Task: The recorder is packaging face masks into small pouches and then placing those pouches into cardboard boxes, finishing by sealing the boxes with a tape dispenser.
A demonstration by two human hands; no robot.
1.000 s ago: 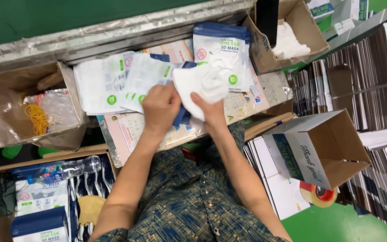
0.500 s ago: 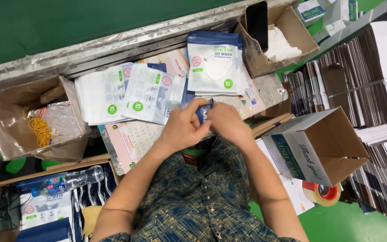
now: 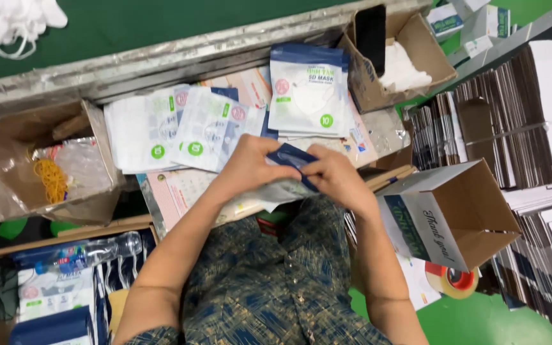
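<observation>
Both hands pinched one mask pouch at the bench's near edge.

I saw the left hand point(image 3: 247, 167) and right hand point(image 3: 335, 174) closed on the blue-edged pouch point(image 3: 287, 171), just in front of the upright mask packet point(image 3: 308, 91). An open cardboard box point(image 3: 455, 211) sat right of that packet, a tape roll point(image 3: 453, 279) beyond it.

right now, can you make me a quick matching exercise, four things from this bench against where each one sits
Things:
1. yellow rubber bands
2. black phone
3. roll of tape
4. blue-topped mask pouch

Places:
A. on the green floor, below the open carton
B. between both hands
C. in the bag-lined box, far left
D. standing in the top right box

Pairs: 1-C, 2-D, 3-A, 4-B
</observation>
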